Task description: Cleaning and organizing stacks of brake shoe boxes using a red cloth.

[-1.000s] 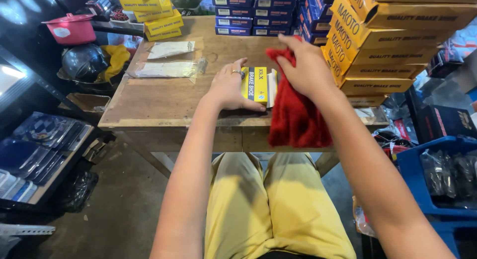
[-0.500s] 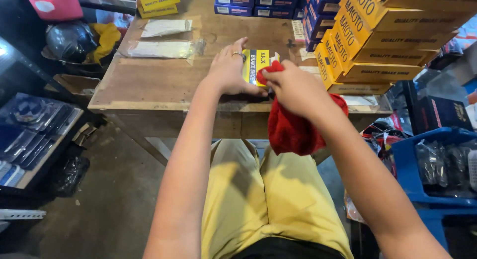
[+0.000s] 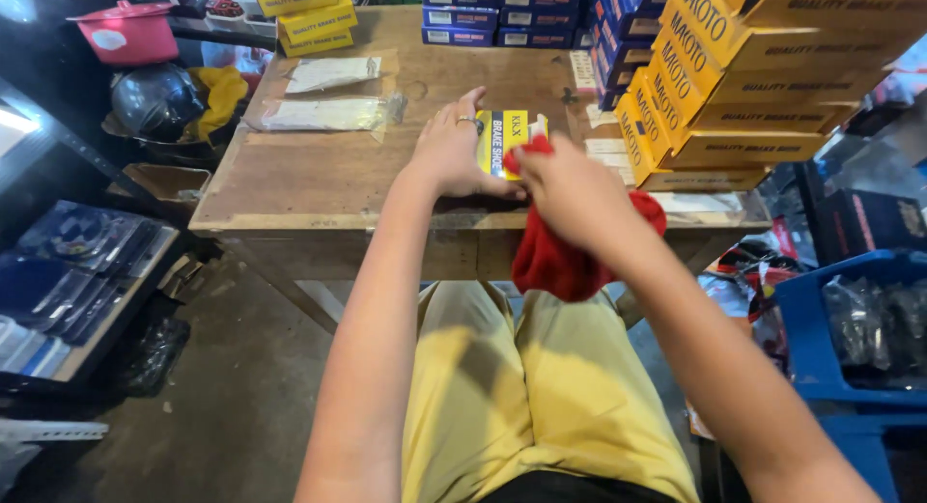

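Near the table's (image 3: 319, 180) front edge, right of its middle, the yellow box (image 3: 504, 141) lies flat under the left hand (image 3: 449, 155), whose fingers are spread and pressed on its left part. The right hand (image 3: 570, 189) is bunched around a red cloth (image 3: 560, 257), its upper fold touching the box's right side while most of it hangs below the edge. The box sits close to that edge; a hard wipe toward the body could push it off if the left hand's press eases. The hanging cloth may slip from the grip, and a wide stroke could knock the stacked cartons (image 3: 719, 97) at the right edge.
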